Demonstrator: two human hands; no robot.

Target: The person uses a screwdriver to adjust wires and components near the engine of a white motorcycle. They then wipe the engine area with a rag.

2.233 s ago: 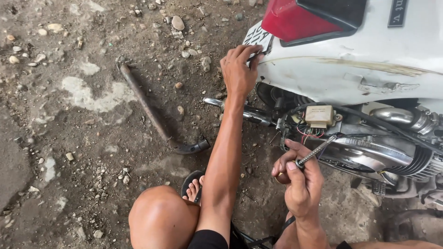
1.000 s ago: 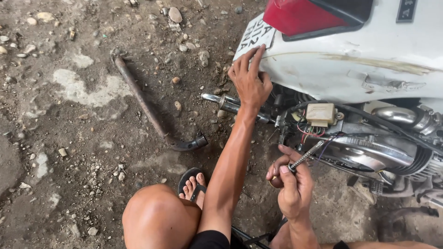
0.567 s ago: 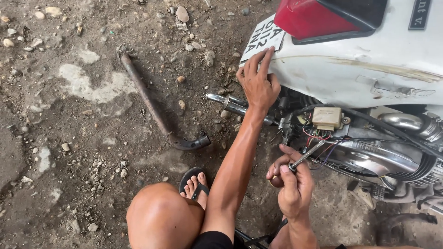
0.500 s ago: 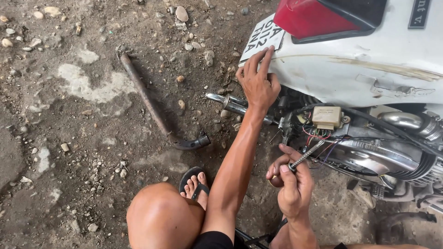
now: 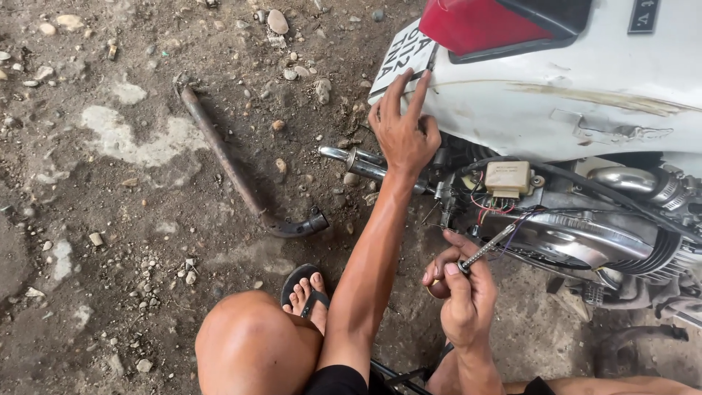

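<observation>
Left hand higher on scuffed (white) fender.

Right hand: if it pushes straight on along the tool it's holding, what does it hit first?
Likely the bundle of thin coloured wires under the small beige box on the motorcycle's side. The right hand aims its slim metal tool up and to the right at them; depth is unclear, so it may meet the chrome engine cover instead.

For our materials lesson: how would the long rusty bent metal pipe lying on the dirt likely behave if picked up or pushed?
The long rusty bent metal pipe looks like steel tube, so probably stiff and fairly heavy. Its hooked end would likely stop it rolling far. The rough rust suggests a sure, dirty grip.
</observation>
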